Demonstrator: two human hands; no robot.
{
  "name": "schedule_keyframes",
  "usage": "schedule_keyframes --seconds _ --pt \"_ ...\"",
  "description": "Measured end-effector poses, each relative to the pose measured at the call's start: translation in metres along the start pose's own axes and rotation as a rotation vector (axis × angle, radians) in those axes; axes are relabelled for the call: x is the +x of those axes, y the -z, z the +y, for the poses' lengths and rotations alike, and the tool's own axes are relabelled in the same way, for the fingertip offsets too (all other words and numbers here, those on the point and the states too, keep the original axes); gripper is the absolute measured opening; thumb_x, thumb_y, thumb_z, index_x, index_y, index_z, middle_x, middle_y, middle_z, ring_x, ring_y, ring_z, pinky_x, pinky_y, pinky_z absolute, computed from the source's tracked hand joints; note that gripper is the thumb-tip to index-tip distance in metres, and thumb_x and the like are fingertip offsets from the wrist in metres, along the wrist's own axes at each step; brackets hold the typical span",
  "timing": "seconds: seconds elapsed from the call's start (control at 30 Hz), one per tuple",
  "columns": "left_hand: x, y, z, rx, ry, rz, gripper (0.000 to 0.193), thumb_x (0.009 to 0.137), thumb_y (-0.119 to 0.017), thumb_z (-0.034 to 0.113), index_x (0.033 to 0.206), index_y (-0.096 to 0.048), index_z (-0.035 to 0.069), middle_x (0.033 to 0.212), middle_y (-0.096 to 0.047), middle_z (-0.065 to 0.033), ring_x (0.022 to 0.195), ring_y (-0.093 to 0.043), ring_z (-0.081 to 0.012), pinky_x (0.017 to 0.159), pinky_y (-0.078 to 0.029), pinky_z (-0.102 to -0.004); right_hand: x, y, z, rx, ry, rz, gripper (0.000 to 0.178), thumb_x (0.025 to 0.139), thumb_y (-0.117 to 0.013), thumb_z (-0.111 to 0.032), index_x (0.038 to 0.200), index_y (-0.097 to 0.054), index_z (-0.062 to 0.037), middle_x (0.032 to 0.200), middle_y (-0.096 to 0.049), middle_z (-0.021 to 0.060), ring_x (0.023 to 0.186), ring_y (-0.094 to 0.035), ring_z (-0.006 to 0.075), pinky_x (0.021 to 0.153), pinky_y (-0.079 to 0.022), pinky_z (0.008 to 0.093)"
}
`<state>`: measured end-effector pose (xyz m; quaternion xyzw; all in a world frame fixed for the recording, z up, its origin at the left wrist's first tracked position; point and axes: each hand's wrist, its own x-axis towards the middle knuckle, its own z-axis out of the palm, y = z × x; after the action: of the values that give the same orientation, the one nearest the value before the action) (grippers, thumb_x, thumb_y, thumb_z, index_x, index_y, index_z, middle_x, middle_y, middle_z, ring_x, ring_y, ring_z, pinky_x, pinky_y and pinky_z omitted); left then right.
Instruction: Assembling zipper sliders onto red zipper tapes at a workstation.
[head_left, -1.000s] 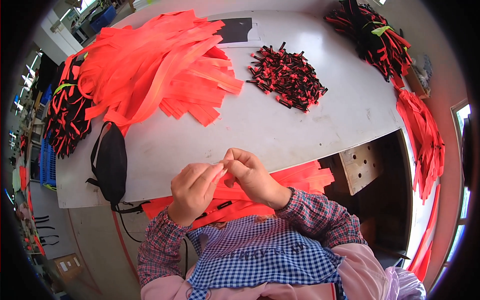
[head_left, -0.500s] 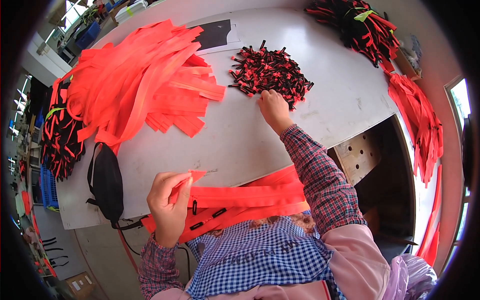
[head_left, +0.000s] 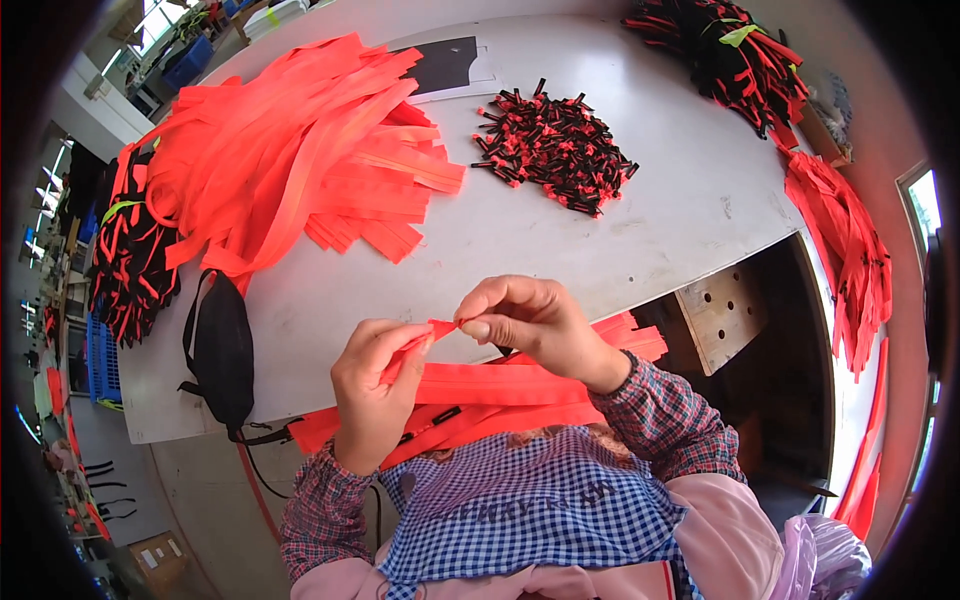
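Note:
My left hand pinches the end of a red zipper tape, whose pointed tip sticks out past the thumb. Up against that tip are the closed fingertips of my right hand. They hold a small zipper slider, mostly hidden, with a bit of its black pull showing below the fingers. More red zipper tapes lie across my lap along the table's front edge, and black pulls show on some of them. Beyond my hands, a heap of zipper sliders with black and red pulls sits on the white table.
A big pile of red zipper tapes covers the table's left side. A black pouch hangs at the left edge, near a black-and-red bundle. Another such bundle lies far right, above hanging red tapes. An opening shows perforated wood.
My right hand has come back from the slider heap to meet my left hand at the tape's tip. My left hand has shifted slightly right.

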<state>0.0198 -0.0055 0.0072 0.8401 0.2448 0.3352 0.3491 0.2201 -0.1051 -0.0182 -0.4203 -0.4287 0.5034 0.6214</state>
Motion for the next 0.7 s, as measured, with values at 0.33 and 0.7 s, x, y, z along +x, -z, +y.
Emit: schedule_keyframes --seconds 0.33,0.7 --pt "-0.01 0.005 0.007 -0.023 -0.039 0.003 0.02 0.087 -0.071 -0.008 0.106 -0.071 -0.002 0.098 -0.065 -0.0094 0.085 -0.066 -0.0179 0.072 -0.054 -0.0283 -0.005 -0.034 -0.015 -0.736 0.408 0.063 0.038 0.087 -0.073 0.002 0.124 -0.063 -0.0025 0.103 -0.07 0.0104 0.093 -0.07 0.0222 0.081 -0.06 0.0337" --pt "-0.01 0.004 0.003 0.034 -0.053 -0.008 0.018 0.085 -0.072 -0.008 0.102 -0.072 -0.002 0.092 -0.068 -0.0097 0.078 -0.069 -0.0198 0.067 -0.055 -0.029 -0.006 -0.038 -0.008 -1.038 0.611 0.052 0.042 0.084 -0.075 0.002 0.125 -0.064 0.0008 0.097 -0.073 0.0094 0.087 -0.072 0.0233 0.071 -0.061 0.0339"
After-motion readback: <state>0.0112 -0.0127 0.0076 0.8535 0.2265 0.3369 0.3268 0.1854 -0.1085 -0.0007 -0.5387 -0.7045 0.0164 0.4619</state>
